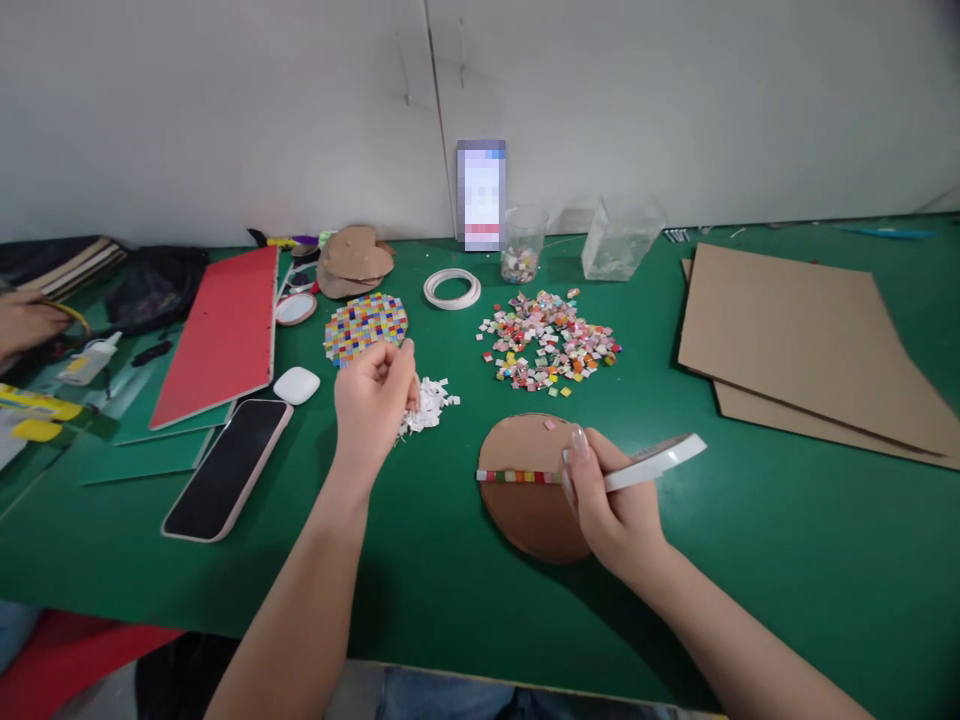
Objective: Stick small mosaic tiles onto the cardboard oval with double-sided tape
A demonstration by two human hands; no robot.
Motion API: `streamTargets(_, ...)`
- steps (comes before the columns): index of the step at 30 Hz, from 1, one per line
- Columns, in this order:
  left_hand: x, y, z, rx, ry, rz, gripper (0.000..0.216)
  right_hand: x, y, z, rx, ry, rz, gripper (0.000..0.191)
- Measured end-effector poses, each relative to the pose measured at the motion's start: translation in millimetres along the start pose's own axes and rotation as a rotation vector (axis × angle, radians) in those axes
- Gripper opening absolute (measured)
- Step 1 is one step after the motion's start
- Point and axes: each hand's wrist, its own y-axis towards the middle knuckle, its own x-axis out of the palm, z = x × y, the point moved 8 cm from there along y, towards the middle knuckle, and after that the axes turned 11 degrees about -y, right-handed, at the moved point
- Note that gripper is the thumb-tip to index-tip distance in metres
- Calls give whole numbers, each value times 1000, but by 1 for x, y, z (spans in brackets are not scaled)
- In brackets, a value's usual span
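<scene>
My right hand (611, 505) is closed round a white roll of tape (656, 462), held edge-on over the right side of a brown cardboard disc (525, 515). A short row of coloured mosaic tiles (517, 476) runs across the disc. My left hand (373, 395) hovers with fingers pinched together above a small heap of white paper scraps (429, 403); what it pinches is too small to make out. A pile of loose coloured tiles (551, 340) lies beyond the disc.
A finished mosaic disc (365, 327), a tape ring (451, 288), a cup of tiles (521, 245) and a clear box (622, 240) sit farther back. Cardboard sheets (802, 340) lie right. A phone (227, 468), earbud case (296, 385) and red board (225, 335) lie left. Another person's hand (26, 322) is far left.
</scene>
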Motion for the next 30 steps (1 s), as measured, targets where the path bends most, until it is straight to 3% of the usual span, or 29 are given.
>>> streamTargets(6,-13,10,-2,46,186,-22,43,0,-1,1,9,-13,5,35)
streamTargets(12,-18,18,-13,-10,314,-142,18,0,-1,-1,-2,-17,-1,36)
streamTargets(16,-21,20,-14,-21,326,-151,16,0,0,-3,-14,-33,-11,35)
streamTargets(26,-18,10,3,55,224,-37,43,1,-2,2,7,-28,-15,35)
streamTargets(30,-13,11,0,11,250,-119,43,1,-1,-1,-24,-36,-22,35)
